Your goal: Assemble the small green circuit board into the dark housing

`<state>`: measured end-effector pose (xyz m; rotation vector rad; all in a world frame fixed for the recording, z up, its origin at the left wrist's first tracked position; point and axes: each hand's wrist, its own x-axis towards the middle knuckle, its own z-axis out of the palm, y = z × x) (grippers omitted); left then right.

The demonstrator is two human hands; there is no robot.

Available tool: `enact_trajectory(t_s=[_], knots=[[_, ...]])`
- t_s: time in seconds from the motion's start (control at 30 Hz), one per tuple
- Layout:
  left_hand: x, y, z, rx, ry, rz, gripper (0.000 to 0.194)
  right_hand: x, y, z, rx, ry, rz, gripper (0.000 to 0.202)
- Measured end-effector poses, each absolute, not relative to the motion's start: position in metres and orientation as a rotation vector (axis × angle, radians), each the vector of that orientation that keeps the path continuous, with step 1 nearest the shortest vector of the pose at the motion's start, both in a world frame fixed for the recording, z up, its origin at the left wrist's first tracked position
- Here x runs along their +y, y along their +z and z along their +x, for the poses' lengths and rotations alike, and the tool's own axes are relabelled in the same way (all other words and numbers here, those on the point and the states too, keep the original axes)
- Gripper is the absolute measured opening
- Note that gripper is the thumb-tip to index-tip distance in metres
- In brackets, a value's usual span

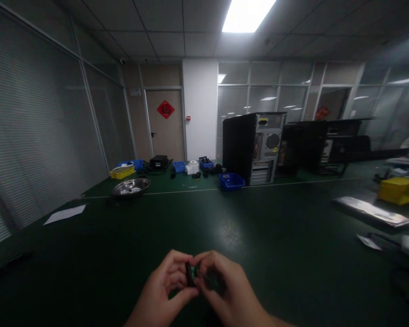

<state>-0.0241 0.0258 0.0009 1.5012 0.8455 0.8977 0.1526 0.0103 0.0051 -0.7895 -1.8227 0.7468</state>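
Note:
Low in the head view, both hands meet over the green table around a small dark piece with a green, circuit-board-like face. My left hand grips it between thumb and fingertips from the left. From the right, my right hand pinches at the same piece, its thumb and fingers closed together. Fingers cover much of it, so its exact kind cannot be made out.
A blue bin stands before a black computer tower. Farther left are a metal bowl, a yellow tray and a white paper. At right lie a silvery flat packet and a yellow bin.

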Motion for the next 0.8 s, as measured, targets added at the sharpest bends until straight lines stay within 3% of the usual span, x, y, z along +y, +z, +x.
enact_trajectory(t_s=[0.4, 0.63, 0.8], knots=[[0.0216, -0.0003, -0.0293, 0.788, 0.905, 1.477, 0.033, 0.0128, 0.0030, 0.1549, -1.986, 0.621, -0.825, 0.017], [0.0190, 0.0076, -0.0302, 0.609, 0.944, 1.311, 0.018, 0.0137, 0.0049, 0.1548, -2.102, 0.539, -0.728, 0.021], [0.0200, 0.0042, -0.0288, 0.597, 0.980, 1.323, 0.017, 0.0123, 0.0073, 0.1529, -2.133, 0.603, -0.685, 0.027]])
